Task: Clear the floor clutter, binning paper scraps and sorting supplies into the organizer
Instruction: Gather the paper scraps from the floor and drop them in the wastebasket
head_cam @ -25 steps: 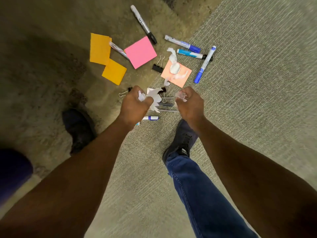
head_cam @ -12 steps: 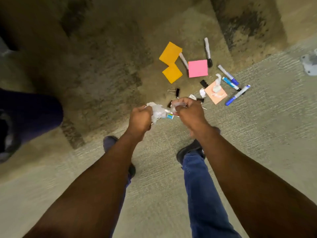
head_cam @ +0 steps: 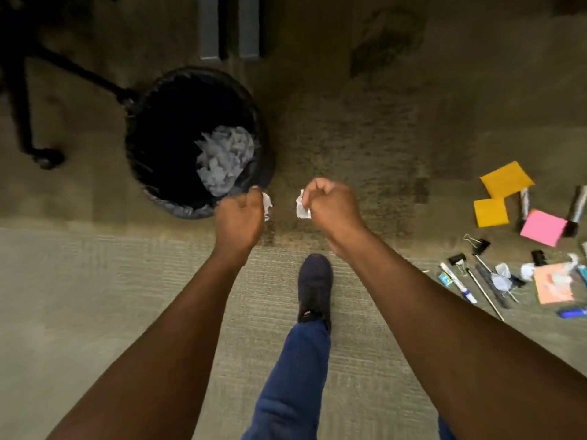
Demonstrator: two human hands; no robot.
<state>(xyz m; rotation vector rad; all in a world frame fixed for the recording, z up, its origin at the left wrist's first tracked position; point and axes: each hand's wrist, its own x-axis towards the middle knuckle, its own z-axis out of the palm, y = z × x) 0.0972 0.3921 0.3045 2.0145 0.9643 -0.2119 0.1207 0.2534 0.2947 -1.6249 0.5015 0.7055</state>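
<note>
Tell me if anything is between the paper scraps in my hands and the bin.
Nothing visible is. The left hand grips a scrap right at the bin rim, and the right hand grips another scrap a little to the right, with only bare carpet between it and the open bin.

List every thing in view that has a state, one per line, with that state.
Left hand: fingers curled, gripping a white paper scrap, at the bin's rim.
Right hand: fingers curled, gripping a crumpled scrap, over carpet.
Waste bin: upright, open, lined, holding crumpled paper.
Binder clips: lying on the floor.
Markers: lying flat, capped.
Sticky notes: flat on the floor.
Loose scraps: not yet picked up.
</note>
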